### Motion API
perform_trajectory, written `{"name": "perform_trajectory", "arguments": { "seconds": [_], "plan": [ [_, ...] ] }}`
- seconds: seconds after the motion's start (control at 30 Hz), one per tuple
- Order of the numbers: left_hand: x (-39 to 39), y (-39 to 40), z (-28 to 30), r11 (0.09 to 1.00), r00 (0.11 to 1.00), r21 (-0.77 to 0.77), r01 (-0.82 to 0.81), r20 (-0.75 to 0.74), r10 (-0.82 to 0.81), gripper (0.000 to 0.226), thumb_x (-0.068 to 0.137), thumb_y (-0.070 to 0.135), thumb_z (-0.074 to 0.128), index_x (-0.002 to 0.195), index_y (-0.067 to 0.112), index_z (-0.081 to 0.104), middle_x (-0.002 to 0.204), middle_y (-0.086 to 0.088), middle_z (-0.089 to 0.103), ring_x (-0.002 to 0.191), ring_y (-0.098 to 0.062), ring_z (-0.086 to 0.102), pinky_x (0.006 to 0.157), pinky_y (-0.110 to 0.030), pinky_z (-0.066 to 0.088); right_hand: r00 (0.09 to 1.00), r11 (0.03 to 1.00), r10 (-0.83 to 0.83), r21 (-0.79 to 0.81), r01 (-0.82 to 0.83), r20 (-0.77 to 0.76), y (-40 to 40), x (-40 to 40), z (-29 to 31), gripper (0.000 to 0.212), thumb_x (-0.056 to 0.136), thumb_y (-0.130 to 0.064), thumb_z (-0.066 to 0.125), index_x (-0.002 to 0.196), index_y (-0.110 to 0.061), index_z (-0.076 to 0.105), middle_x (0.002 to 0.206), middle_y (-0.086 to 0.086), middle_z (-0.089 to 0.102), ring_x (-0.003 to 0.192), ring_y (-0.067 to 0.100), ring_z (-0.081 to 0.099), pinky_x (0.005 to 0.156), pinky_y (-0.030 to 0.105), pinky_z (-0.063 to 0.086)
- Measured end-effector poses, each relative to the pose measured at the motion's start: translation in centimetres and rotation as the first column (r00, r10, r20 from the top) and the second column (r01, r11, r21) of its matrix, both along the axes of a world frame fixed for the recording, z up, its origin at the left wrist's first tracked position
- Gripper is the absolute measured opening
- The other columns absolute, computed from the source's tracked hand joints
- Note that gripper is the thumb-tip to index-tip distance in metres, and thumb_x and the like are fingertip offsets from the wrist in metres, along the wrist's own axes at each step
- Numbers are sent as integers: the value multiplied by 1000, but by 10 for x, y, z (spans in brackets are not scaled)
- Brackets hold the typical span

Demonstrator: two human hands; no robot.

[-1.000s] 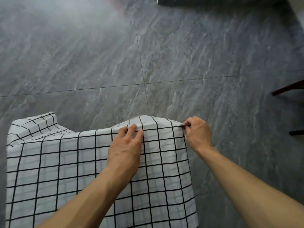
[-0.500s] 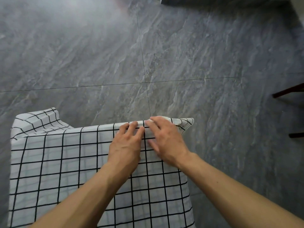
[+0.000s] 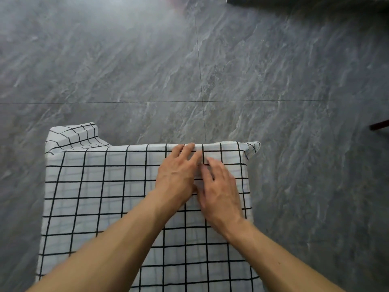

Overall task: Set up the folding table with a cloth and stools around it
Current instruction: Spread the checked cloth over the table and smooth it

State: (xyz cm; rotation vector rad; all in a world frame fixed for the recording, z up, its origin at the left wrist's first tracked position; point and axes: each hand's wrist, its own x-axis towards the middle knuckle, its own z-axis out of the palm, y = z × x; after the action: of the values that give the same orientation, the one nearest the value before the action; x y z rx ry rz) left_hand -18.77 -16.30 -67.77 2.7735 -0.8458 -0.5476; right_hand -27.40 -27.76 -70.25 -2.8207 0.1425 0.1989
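I find both hands flat, fingers straight: left hand [image 3: 176, 175] and right hand [image 3: 220, 192] press the cloth [image 3: 101, 197] beneath them. Smoothing step, I judge; the bunched corner far left of them [image 3: 73, 135] wants straightening next.

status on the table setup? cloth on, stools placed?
Done: the checked cloth is spread over the table, covering the whole top in view. In hand: left hand and right hand lie flat on it near the far edge, apparently smoothing. The far-left corner looks bunched. Left: stools; none stands at the table, only a dark furniture leg shows at the right edge.
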Motion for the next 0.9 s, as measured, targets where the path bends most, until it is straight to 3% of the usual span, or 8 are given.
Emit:
{"name": "perform_trajectory", "arguments": {
  "seconds": [0.13, 0.2, 0.37, 0.47, 0.57, 0.73, 0.83, 0.9],
  "plan": [
    [-6, 8, -1, 1000, 1000, 2, 4, 15, -4, 90, 75, 40, 76, 147, 19, 27, 158, -5, 19, 145, -25, 12, 116, -32, 21, 998, 998, -37, -55, 34, -49, 5, -7, -2, 74, 85, -43, 66, 146, -14, 36, 155, 9, 30, 143, 25, 23, 114, 43, 29],
    [-14, 20, 2, 999, 998, 23, -27, 60, 26, 83, 78, 47, 71, 145, 22, 30, 157, -5, 22, 144, -26, 16, 113, -36, 26, 995, 999, -12, -42, 8, -98, 3, -1, 0, 75, 87, -46, 62, 148, -17, 30, 157, 6, 22, 146, 24, 17, 117, 40, 22],
    [-53, 79, 13, 949, 965, 172, -263, 64, 256, 68, 81, 43, 67, 139, 27, 34, 154, -5, 23, 137, -26, 25, 102, -38, 39, 986, 998, 19, -49, -27, -167, 2, 0, 7, 80, 91, -53, 54, 152, -18, 18, 160, 4, 9, 148, 23, 6, 120, 36, 9],
    [-72, 104, 13, 905, 930, 248, -346, -35, 366, 82, 81, 39, 71, 145, 34, 21, 160, -3, 9, 142, -27, 16, 105, -40, 39, 982, 999, 6, -41, -14, -189, 3, 0, 8, 80, 92, -53, 52, 153, -17, 15, 161, 4, 6, 148, 22, 3, 122, 36, 7],
    [-73, 104, 13, 897, 915, 236, -373, -67, 398, 82, 80, 35, 74, 144, 35, 21, 161, -1, 5, 142, -27, 13, 106, -40, 37, 979, 999, 7, -47, -17, -204, 5, 1, 8, 80, 94, -52, 51, 154, -15, 13, 162, 4, 3, 149, 23, 1, 123, 37, 7],
    [-66, 107, 12, 890, 904, 224, -396, -73, 421, 84, 73, 36, 80, 140, 35, 28, 154, 2, 14, 135, -27, 23, 92, -43, 46, 980, 998, -7, -65, -6, -198, 8, 5, 11, 81, 90, -48, 57, 152, -12, 20, 160, 7, 11, 148, 25, 8, 122, 36, 11],
    [-65, 110, 11, 899, 913, 219, -378, -74, 402, 85, 71, 40, 81, 138, 36, 28, 153, 2, 14, 133, -27, 25, 90, -43, 46, 980, 997, -82, -14, 81, -181, 19, 6, 17, 81, 82, -34, 68, 148, -12, 26, 158, 9, 17, 144, 27, 19, 118, 38, 24],
    [-62, 113, 10, 907, 921, 215, -362, -69, 383, 86, 69, 43, 81, 137, 37, 28, 152, 2, 14, 132, -26, 26, 90, -43, 45, 990, 993, -117, 21, 119, -80, 35, 5, 21, 86, 74, -19, 70, 147, -14, 26, 156, 11, 18, 141, 29, 25, 114, 40, 31]
  ]
}}
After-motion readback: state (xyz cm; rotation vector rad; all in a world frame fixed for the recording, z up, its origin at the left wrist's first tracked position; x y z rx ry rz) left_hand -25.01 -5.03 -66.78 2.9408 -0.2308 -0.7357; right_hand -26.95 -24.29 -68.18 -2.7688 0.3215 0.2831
